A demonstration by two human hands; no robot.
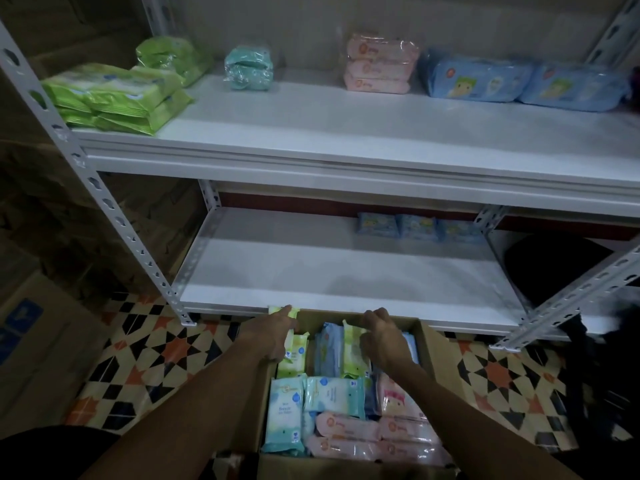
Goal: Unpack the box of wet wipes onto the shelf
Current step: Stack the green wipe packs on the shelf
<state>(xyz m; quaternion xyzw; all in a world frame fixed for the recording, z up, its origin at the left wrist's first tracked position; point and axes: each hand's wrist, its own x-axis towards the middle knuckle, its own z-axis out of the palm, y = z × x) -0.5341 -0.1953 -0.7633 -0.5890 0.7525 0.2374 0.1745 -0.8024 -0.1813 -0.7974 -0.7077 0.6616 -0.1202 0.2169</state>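
Box [429,351] on floor, against lower shelf [346,271] front: short reach. Left hand [277,336] grips pale-green pack [295,351]. Right hand [384,341] pinches second green pack [351,355], upright in box. Green stack [114,98] on upper shelf: likely destination.

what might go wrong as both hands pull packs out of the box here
1. The left hand grips the left green pack, the right hand the right green pack; one-handed, either could slip onto the floor tiles.
2. The lower shelf edge sits close behind the box, so rising packs may snag it.
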